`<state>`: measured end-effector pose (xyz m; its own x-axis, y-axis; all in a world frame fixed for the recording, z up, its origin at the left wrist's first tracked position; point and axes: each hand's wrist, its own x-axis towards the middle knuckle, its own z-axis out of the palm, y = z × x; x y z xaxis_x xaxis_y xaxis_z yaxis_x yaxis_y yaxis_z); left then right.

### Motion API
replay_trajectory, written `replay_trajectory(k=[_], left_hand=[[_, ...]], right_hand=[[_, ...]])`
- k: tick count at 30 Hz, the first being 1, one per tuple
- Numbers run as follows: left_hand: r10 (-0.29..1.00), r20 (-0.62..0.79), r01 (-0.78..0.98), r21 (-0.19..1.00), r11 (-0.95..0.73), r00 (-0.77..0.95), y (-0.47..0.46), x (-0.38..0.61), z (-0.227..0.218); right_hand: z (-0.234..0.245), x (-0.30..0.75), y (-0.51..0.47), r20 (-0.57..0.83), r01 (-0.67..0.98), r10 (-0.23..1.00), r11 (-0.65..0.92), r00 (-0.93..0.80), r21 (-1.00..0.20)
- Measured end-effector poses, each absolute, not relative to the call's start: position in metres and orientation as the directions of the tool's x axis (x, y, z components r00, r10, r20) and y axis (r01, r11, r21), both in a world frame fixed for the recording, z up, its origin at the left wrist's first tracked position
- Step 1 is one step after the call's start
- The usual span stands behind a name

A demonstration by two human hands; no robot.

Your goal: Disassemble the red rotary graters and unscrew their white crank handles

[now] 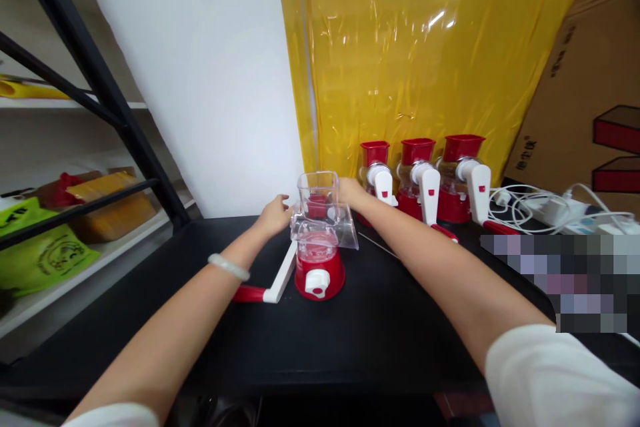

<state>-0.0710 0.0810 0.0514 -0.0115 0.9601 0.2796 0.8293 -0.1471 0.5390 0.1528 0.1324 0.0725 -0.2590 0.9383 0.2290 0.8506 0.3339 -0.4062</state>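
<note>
A rotary drum grater (pixel 320 260) with a clear body and a red base stands upright on the black table (pixel 390 333). A white knob (pixel 317 283) is on the front of its base. To its left is a white crank handle (pixel 283 273) with a red grip. My left hand (pixel 276 215) is close to the grater's left side, fingers apart, with nothing seen in it. Behind the grater's right side is my right hand (pixel 351 193); its fingers are hidden by the clear body. Something red (pixel 317 205) shows through the clear hopper.
Several similar graters with red hoppers, such as this one (pixel 419 180), stand in a row at the back right. White cables (pixel 525 203) and a power strip (pixel 583 213) lie beyond them. A cardboard box (pixel 575 93) leans at right; shelves (pixel 115 240) stand at left.
</note>
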Motion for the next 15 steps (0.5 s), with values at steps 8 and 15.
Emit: replay_trajectory(k=[8,15], left_hand=[[0.895,0.311,0.809,0.401,-0.429,0.321,-0.042,-0.086,0.034],[0.86,0.381,0.78,0.397,-0.484,0.34,-0.061,-0.065,0.026]], right_hand=[[0.126,0.172,0.072,0.667,0.252,0.724,0.687,-0.173,-0.681],[0.133,0.155,0.013,0.695,0.34,0.636,0.77,-0.335,-0.541]])
